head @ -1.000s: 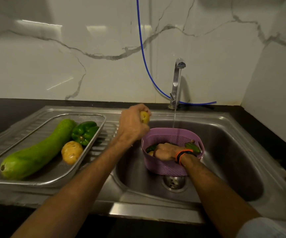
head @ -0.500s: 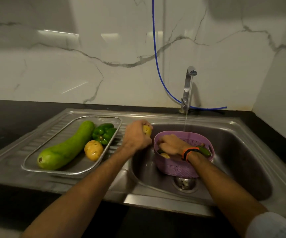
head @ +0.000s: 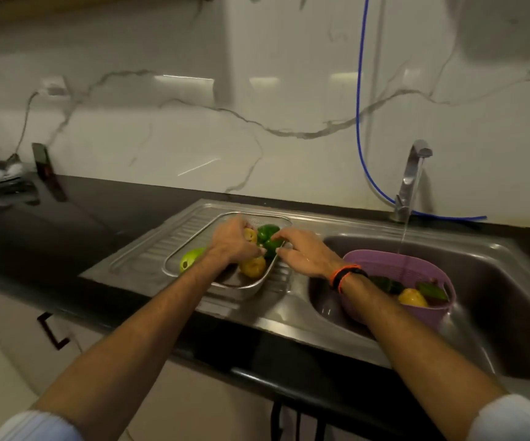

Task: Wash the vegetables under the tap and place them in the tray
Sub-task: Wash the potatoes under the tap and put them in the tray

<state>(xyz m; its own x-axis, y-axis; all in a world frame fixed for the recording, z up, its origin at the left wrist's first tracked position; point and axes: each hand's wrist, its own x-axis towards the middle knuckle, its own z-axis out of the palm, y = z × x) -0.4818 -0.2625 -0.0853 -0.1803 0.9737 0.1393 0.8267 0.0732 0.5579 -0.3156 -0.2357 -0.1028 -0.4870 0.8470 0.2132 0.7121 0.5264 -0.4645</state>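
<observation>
my left hand (head: 230,241) hid most of the long green gourd (head: 191,262) in the tray (head: 174,261); my right wrist covered part of the purple basket (head: 384,265); clutter at the frame's left edge was blurred.

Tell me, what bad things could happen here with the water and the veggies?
The tap is running into the purple basket while both hands are away at the tray, so water may be wasted or splash. The left hand holds a potato over a tray already crowded with a green pepper, so it might roll out.
</observation>
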